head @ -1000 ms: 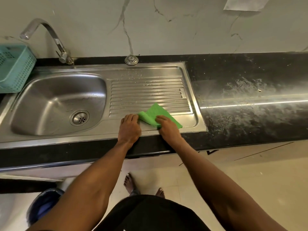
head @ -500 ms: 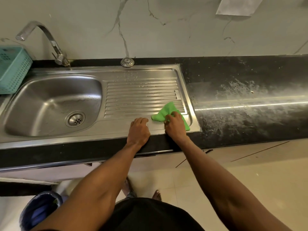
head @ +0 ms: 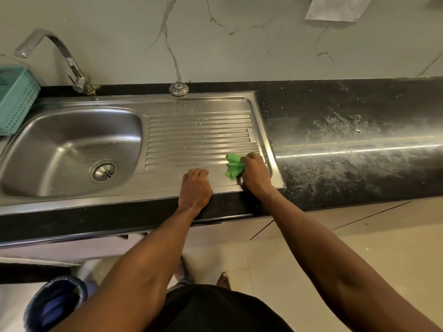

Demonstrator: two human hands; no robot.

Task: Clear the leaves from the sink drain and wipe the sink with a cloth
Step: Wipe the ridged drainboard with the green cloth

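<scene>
The wiping step is in hand: the right hand (head: 255,174) has its fingers (head: 247,159) closed on the bunched green cloth (head: 233,166) at the near right corner of the sink (head: 167,185) drainboard, while the left hand (head: 195,188) rests just beside it, fingers loosely curled and holding nothing. The drain (head: 104,173) looks free of leaves, so I judge the next move is a sweep over the far ridges, where small specks remain.

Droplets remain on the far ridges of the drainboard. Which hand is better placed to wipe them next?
The right hand: it already grips the green cloth on the drainboard. The left hand rests empty on the front rim.
</scene>
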